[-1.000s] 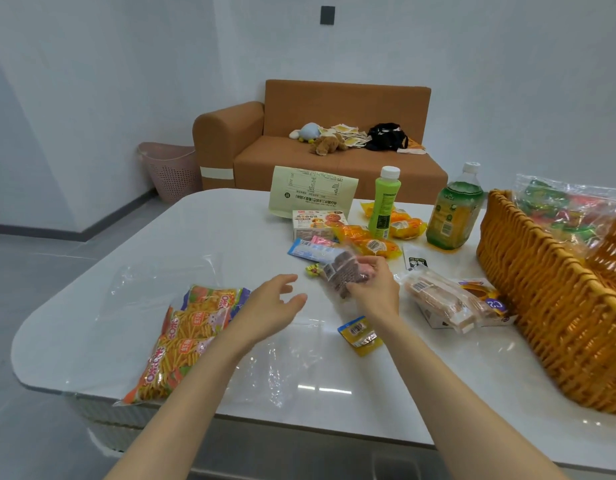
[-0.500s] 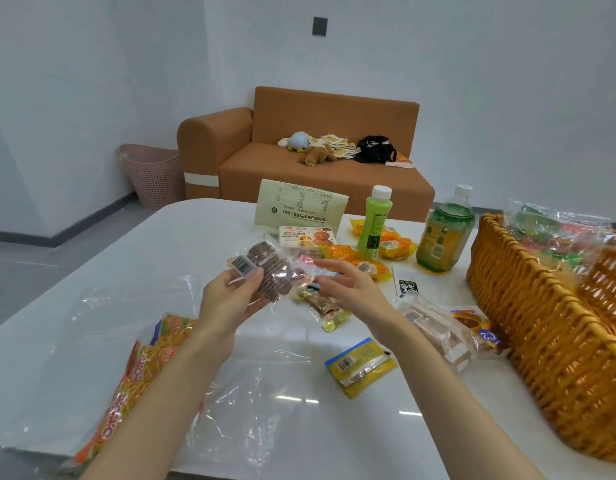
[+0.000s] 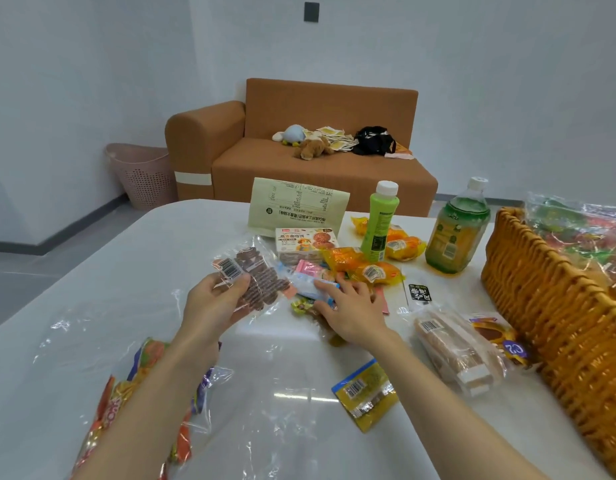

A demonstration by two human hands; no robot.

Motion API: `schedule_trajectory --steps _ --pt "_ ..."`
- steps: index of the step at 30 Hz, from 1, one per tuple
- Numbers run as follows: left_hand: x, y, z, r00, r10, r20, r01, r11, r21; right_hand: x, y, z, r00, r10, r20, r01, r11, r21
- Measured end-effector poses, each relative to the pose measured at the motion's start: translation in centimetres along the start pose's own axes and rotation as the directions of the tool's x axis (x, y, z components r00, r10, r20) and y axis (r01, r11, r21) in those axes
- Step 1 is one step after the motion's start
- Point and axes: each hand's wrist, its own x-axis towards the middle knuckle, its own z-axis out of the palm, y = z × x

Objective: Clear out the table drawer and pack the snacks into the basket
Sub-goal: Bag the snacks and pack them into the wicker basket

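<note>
My left hand (image 3: 215,303) holds a clear packet of brown biscuits (image 3: 256,275) up over the white table (image 3: 92,271), thumb on its barcode label. My right hand (image 3: 351,308) reaches onto the snack pile, its fingers on a light-blue and pink packet (image 3: 308,277) and above a small yellow-green sweet (image 3: 301,304). The wicker basket (image 3: 556,306) stands at the right with a clear bag of colourful snacks (image 3: 583,230) in it. Orange packets (image 3: 362,266) lie beyond my right hand.
A biscuit box (image 3: 305,242), a pale paper bag (image 3: 296,206), a green bottle (image 3: 381,220) and a tea bottle (image 3: 455,230) stand at the back. A wafer pack (image 3: 452,348), a yellow packet (image 3: 365,393) and an orange stick-snack bag (image 3: 144,382) lie near me. A sofa (image 3: 320,161) is behind.
The brown biscuit packet passed from my right hand to my left hand, which raised it. My right hand then went back down onto the blue and pink packet.
</note>
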Motion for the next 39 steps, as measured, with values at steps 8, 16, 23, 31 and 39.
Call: schedule_trajectory --steps 8,16,23,31,39 --pt "0.2 0.4 -0.5 0.999 0.016 -0.028 -0.016 1.000 0.001 -2.3 -1.7 -0.5 0.988 -0.150 -0.037 0.147 0.985 -0.091" --pt "-0.1 0.5 -0.8 1.000 0.012 -0.025 -0.011 0.999 0.032 0.1 -2.2 -0.3 0.988 0.044 -0.148 0.003 0.953 0.303" --pt "0.1 0.4 -1.6 1.000 -0.012 -0.019 0.013 0.997 0.074 1.5 -4.7 0.6 0.966 0.259 0.026 -0.250 0.894 0.373" --pt "-0.2 1.0 -2.8 1.000 0.000 -0.031 0.003 0.997 0.080 1.6 -4.0 -2.7 0.993 0.081 0.083 -0.115 0.761 0.639" --pt "-0.6 1.1 -3.0 0.999 -0.034 0.000 0.033 0.998 0.053 -0.3 1.0 -5.6 0.939 0.065 0.339 -0.192 0.915 0.356"
